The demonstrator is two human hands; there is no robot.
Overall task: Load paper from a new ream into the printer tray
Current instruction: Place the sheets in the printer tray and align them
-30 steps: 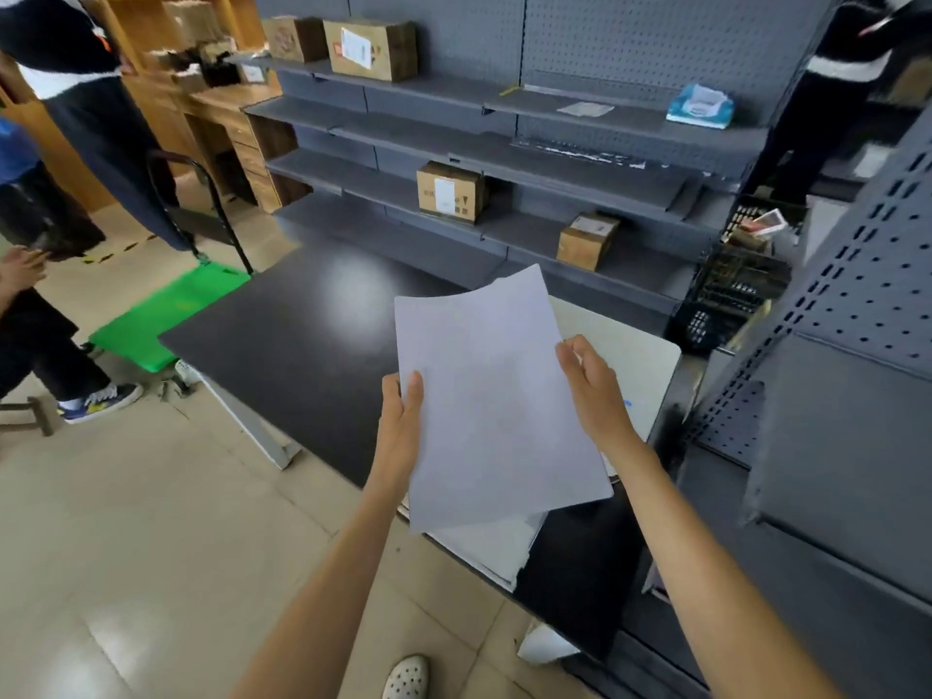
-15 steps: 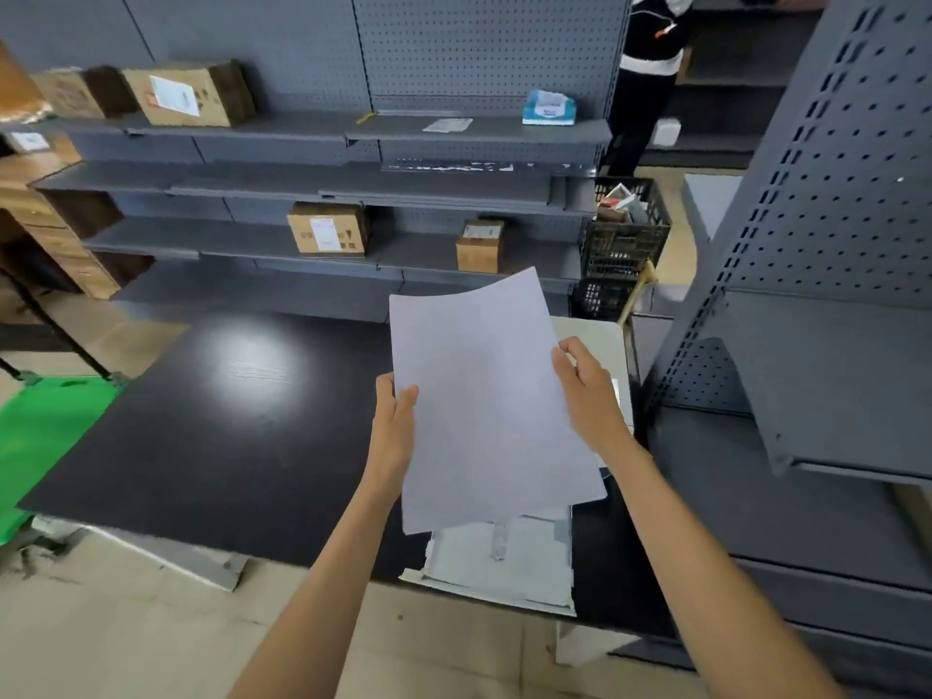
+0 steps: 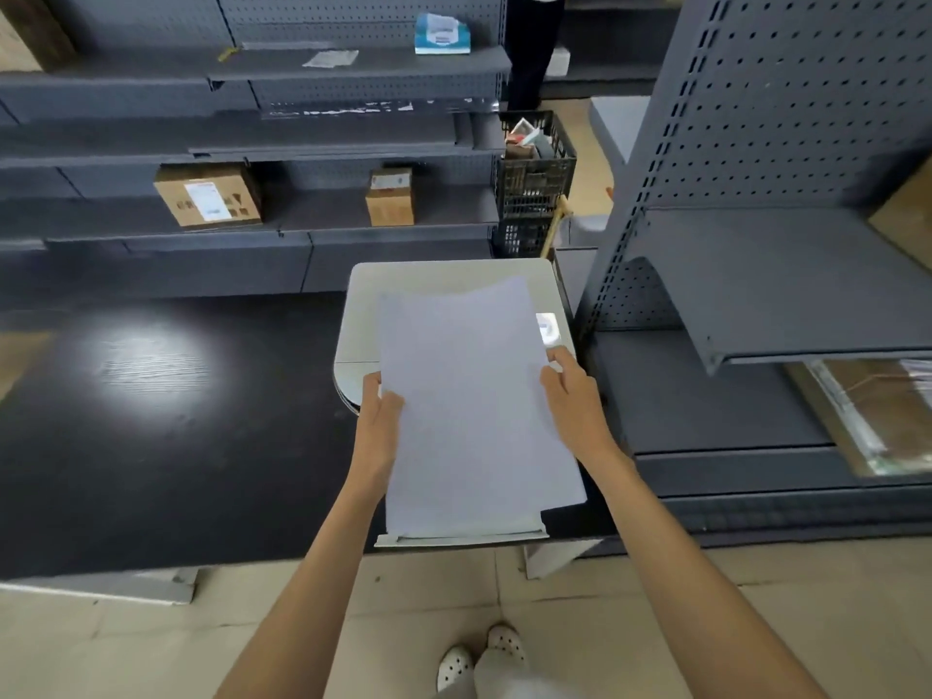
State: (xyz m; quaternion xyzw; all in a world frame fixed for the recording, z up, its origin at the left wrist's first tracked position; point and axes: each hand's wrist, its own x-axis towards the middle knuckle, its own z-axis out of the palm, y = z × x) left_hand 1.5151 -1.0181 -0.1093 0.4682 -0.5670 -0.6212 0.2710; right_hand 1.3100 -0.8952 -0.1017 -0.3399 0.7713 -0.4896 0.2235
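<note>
I hold a thin stack of white paper (image 3: 469, 406) by its two long edges, over the white printer (image 3: 433, 277) on the dark table. My left hand (image 3: 379, 426) grips the left edge and my right hand (image 3: 575, 403) grips the right edge. The paper's near end lies low over the pulled-out printer tray (image 3: 464, 538), which juts past the table's front edge. The sheets hide most of the tray and the printer's top. A small lit panel (image 3: 548, 327) shows on the printer just beyond my right fingers.
The dark table (image 3: 166, 421) stretches left of the printer. Grey metal shelving (image 3: 756, 274) stands close on the right, and more shelves with cardboard boxes (image 3: 208, 195) run behind. A black crate (image 3: 535, 169) sits past the printer. A person's legs (image 3: 529, 47) stand at the back.
My view has swung right and down. Both hands have lowered the paper from upright in front of me to nearly flat over the printer and tray.
</note>
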